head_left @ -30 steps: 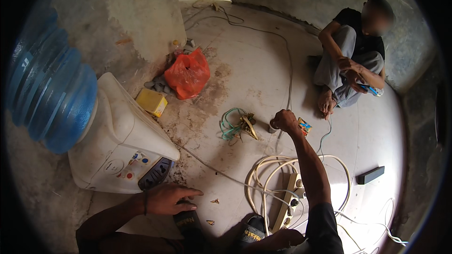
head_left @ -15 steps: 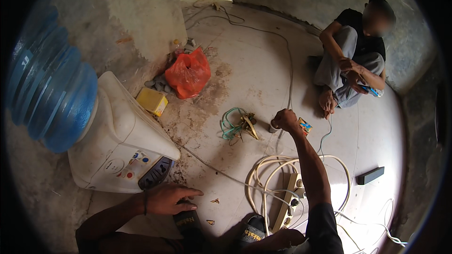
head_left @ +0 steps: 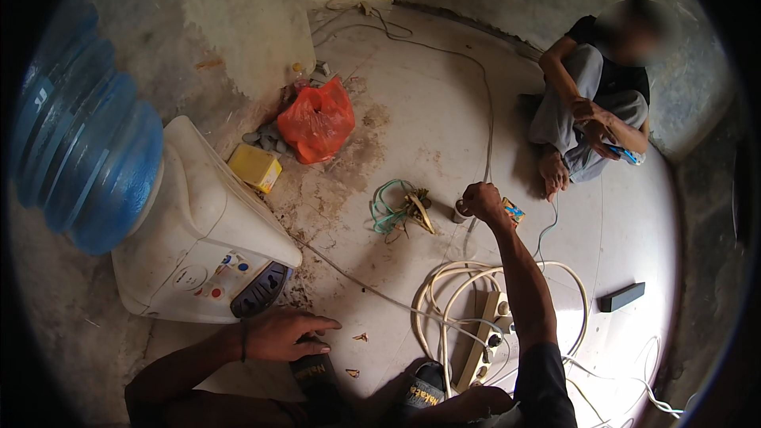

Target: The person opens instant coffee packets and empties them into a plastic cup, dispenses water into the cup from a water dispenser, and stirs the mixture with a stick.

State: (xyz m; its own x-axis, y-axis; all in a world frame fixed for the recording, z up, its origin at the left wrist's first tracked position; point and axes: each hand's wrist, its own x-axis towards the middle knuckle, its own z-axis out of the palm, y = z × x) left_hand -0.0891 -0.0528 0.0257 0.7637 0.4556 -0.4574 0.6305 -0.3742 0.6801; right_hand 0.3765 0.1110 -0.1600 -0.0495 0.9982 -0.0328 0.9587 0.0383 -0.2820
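Observation:
My right hand [head_left: 481,204] reaches out over the floor, fingers curled at a small greyish cup [head_left: 458,214] and covering much of it. The cup looks to be standing on the tiles. Close beside this hand lies a small colourful packet [head_left: 514,212]. To its left is a bunch of bare yellow-brown stalks [head_left: 420,210] with a green cord [head_left: 386,208] around it. My left hand [head_left: 293,335] hangs above my sandal [head_left: 312,374], holding nothing, with index finger and thumb stretched apart.
A white water dispenser [head_left: 198,230] with a blue bottle [head_left: 91,143] stands left. Behind it are a yellow box [head_left: 254,168] and red plastic bag [head_left: 317,120]. A coiled cable [head_left: 588,301] surrounds a power strip [head_left: 485,338]. A seated person [head_left: 594,103] holds a phone; a dark block [head_left: 623,296] lies right.
Hardly anything differs. My right hand has shifted very slightly at the cup, and the view has tilted a little. The left hand stays where it was.

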